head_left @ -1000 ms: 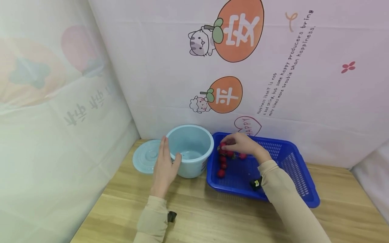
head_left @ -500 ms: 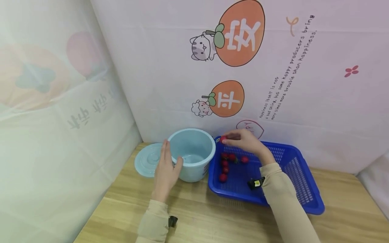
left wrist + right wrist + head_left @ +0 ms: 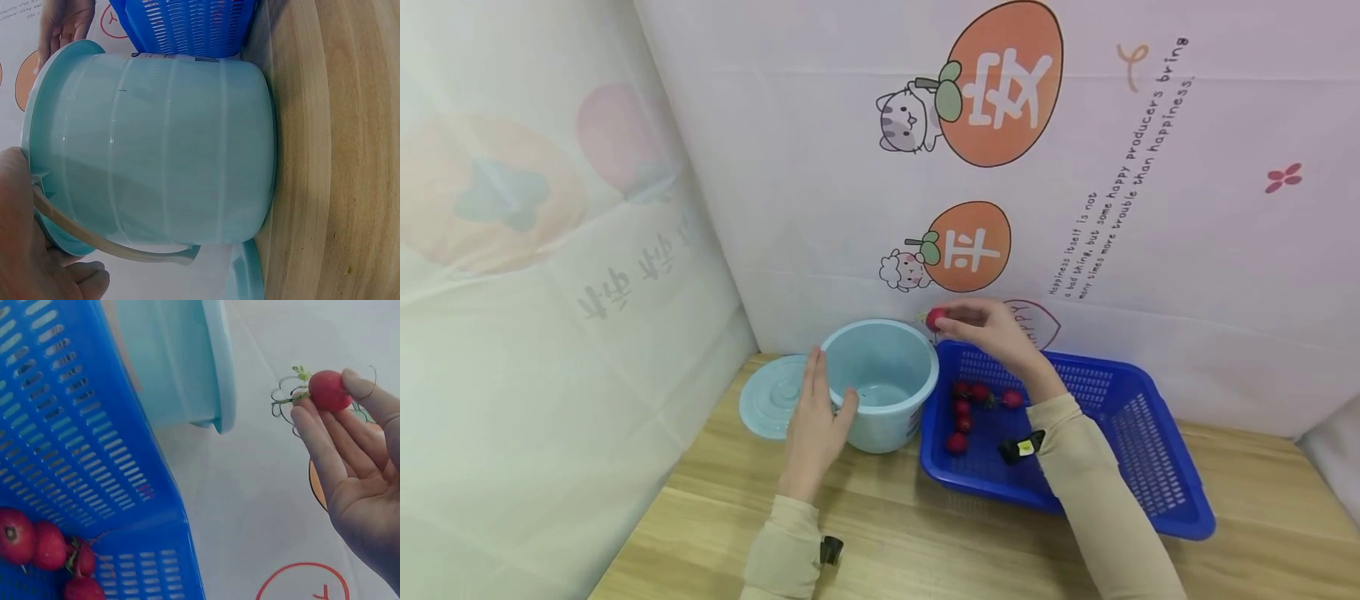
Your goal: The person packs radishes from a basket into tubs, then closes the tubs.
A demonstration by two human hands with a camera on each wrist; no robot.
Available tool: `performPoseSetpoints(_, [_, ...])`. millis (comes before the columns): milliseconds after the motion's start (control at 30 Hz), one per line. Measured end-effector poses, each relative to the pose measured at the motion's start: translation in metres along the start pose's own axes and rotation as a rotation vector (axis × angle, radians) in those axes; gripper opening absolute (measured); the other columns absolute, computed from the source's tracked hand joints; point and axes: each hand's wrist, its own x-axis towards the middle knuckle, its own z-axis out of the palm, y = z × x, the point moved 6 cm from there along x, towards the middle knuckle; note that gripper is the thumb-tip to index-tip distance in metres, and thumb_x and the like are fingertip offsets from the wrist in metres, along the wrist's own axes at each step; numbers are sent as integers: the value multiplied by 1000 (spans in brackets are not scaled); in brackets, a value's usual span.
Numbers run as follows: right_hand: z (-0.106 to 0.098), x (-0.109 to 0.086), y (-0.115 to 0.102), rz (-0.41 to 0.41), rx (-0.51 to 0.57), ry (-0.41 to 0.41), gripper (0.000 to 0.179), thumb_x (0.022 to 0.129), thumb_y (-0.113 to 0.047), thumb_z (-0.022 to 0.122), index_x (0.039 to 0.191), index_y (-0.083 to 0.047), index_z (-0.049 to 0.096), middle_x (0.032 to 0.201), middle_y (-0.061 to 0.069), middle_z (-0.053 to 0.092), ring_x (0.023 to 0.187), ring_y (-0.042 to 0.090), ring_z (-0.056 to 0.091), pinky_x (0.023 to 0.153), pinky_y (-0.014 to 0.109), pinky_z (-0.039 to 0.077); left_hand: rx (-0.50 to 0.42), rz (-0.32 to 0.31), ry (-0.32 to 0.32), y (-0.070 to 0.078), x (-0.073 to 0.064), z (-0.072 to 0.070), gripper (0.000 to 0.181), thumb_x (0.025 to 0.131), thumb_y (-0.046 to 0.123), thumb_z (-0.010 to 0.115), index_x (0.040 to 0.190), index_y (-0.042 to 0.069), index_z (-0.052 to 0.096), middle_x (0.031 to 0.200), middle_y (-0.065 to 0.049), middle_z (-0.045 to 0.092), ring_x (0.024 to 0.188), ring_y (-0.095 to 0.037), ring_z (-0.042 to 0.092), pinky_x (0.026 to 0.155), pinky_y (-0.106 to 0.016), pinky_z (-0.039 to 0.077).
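A red radish point(image 3: 936, 319) with a short green stem is pinched between the thumb and fingers of my right hand point(image 3: 992, 332). In the right wrist view, the held radish point(image 3: 329, 391) hangs beyond the rim of a light-blue bucket point(image 3: 220, 369). The hand is raised above the left back corner of a blue basket point(image 3: 1052, 493). My left hand point(image 3: 816, 425) rests against the near left side of the bucket point(image 3: 880, 429), fingers extended and thumb spread along the rim. Several radishes point(image 3: 964, 422) lie in the basket's left part.
A round light-blue lid point(image 3: 763, 398) lies on the wooden table point(image 3: 910, 533) left of the bucket. The bucket's handle point(image 3: 112, 247) hangs down its side. A printed white cloth point(image 3: 820, 167) rises close behind the containers.
My right hand has lifted the radish out of the basket and moved it up and left, toward the bucket. The left hand stays at the bucket's side.
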Motion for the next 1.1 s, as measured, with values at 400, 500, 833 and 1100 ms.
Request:
performPoseSetpoints(400, [40, 9, -7, -40, -44, -141, 36, 99, -28, 77, 130, -10, 74, 119, 9, 77, 108, 26, 74, 95, 44, 60, -26, -23, -10, -3, 0, -4, 82, 106, 47, 55, 170, 10, 19, 177, 1, 12, 150, -37, 41, 109, -59, 47])
performPoseSetpoints(500, [51, 12, -7, -46, -72, -176, 35, 98, -28, 78, 129, -11, 75, 117, 7, 78, 106, 25, 75, 96, 49, 59, -28, -31, -19, -3, -1, -4, 83, 106, 50, 53, 170, 10, 19, 177, 0, 13, 149, -36, 42, 109, -59, 47])
performPoseSetpoints(833, [76, 23, -3, -64, -123, -238, 31, 97, -28, 79, 123, -12, 78, 111, 5, 79, 105, 25, 75, 97, 52, 58, -17, -17, -22, 0, 4, -1, 84, 106, 52, 51, 170, 8, 20, 177, 2, 11, 151, -34, 39, 111, -59, 46])
performPoseSetpoints(1100, [90, 24, 6, -88, -167, -271, 27, 98, -26, 79, 122, -13, 78, 111, 1, 79, 109, 20, 74, 99, 41, 58, -1, -16, -25, -2, 6, 0, 82, 106, 49, 52, 169, 6, 22, 177, -2, 16, 150, -35, 42, 110, -59, 47])
